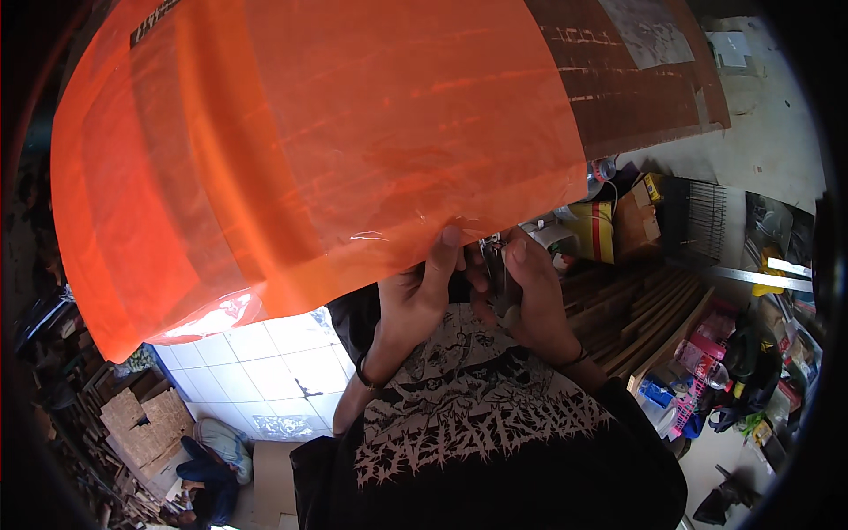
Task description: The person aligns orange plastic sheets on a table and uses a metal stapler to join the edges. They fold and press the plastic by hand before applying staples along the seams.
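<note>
A large translucent orange plastic sheet spreads across the upper part of the head view, over a brown cardboard piece. My left hand grips the sheet's near edge, thumb on top and fingers curled beneath it. Close beside it, my right hand is closed around a small silver metal hand tool, whose upper end meets the sheet's edge. The fingers cover much of this tool, so its exact kind cannot be made out.
White floor tiles show below the sheet. Timber strips lie at the right, near a pink basket among clutter. A metal rack stands farther back. At lower left, a person sits near a chipboard piece.
</note>
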`<action>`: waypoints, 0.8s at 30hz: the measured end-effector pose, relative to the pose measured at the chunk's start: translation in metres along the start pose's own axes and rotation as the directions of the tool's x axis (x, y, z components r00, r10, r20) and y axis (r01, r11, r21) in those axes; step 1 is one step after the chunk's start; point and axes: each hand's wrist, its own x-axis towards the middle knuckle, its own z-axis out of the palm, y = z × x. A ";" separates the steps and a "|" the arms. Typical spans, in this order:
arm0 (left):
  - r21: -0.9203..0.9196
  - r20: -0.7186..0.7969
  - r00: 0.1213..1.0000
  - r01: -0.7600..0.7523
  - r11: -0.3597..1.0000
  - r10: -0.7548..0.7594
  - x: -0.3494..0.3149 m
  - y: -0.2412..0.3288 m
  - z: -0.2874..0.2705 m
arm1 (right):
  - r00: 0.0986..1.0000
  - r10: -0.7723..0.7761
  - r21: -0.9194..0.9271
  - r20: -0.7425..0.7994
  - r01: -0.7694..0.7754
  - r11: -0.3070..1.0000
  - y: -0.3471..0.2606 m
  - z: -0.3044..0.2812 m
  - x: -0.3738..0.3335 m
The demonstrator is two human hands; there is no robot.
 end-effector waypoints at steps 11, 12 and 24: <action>-0.125 -0.001 0.998 0.058 0.990 -0.059 0.001 0.003 0.005 | 0.996 -0.060 -0.160 -0.065 0.049 0.986 -0.002 0.009 0.005; -0.113 0.005 0.999 0.051 0.992 -0.051 0.000 0.002 0.005 | 0.994 -0.078 -0.111 -0.073 0.070 0.991 -0.001 0.009 0.006; -0.074 -0.006 1.000 0.025 0.997 -0.026 0.001 0.000 0.005 | 0.988 -0.120 -0.102 -0.093 0.110 0.989 0.001 0.012 0.008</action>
